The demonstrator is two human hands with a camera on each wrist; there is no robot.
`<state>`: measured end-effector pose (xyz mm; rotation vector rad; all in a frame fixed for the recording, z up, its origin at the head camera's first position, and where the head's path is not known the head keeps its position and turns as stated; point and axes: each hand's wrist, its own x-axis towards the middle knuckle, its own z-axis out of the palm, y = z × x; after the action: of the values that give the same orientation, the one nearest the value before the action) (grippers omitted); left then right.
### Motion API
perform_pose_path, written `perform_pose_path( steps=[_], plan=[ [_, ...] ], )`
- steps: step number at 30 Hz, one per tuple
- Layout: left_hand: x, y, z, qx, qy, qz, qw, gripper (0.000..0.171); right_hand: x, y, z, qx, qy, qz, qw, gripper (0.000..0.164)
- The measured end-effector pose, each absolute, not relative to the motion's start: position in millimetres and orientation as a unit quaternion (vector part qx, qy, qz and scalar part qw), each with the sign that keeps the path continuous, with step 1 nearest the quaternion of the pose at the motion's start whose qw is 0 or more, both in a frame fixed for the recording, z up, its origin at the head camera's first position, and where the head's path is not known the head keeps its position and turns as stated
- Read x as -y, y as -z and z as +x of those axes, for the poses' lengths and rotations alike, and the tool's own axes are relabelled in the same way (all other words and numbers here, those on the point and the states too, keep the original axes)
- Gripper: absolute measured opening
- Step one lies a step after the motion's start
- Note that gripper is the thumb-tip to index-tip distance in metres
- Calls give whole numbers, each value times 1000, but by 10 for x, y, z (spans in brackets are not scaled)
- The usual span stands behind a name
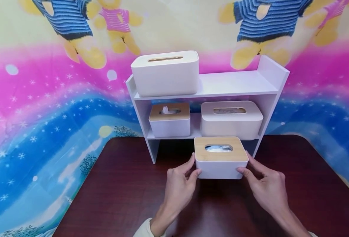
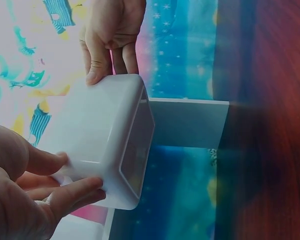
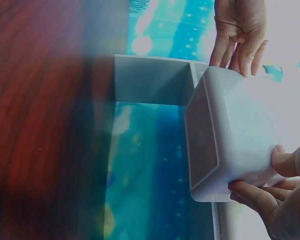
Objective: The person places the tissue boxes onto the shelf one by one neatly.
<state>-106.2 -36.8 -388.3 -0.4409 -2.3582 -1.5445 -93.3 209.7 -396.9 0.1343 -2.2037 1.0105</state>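
Note:
Both hands hold a white tissue box (image 1: 220, 169) with a bamboo lid, one at each end, in front of the shelf's lower right side. My left hand (image 1: 181, 184) grips its left end, thumb on the front face and fingers along the side. At the opposite end my right hand (image 1: 267, 189) grips it the same way. Pale blue-white tissue shows in the lid's oval slot. Both wrist views show the box (image 2: 97, 125) raised above the table, its underside facing the tabletop. In the right wrist view the box's base (image 3: 202, 137) looks recessed.
A white two-tier shelf (image 1: 236, 82) stands at the table's back. On its top left sits a large white tissue box (image 1: 165, 77). Below are a smaller bamboo-lidded box (image 1: 169, 126) and a cream box (image 1: 230, 128). The dark red table (image 1: 118, 197) meets a patterned cloth backdrop (image 1: 58, 115).

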Motion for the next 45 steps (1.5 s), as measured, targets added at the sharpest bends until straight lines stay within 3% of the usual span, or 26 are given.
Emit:
perform_pose_path(
  steps=[15,45],
  plan=[
    [404,3654,-1047,799,555,-168,161,54,-2091,3678,-905,840,-377,89,379,71],
    [346,2898,-1158,822,505,-199,173,50,-2208,2973,-857,837,-387,83,377,66]
  ],
)
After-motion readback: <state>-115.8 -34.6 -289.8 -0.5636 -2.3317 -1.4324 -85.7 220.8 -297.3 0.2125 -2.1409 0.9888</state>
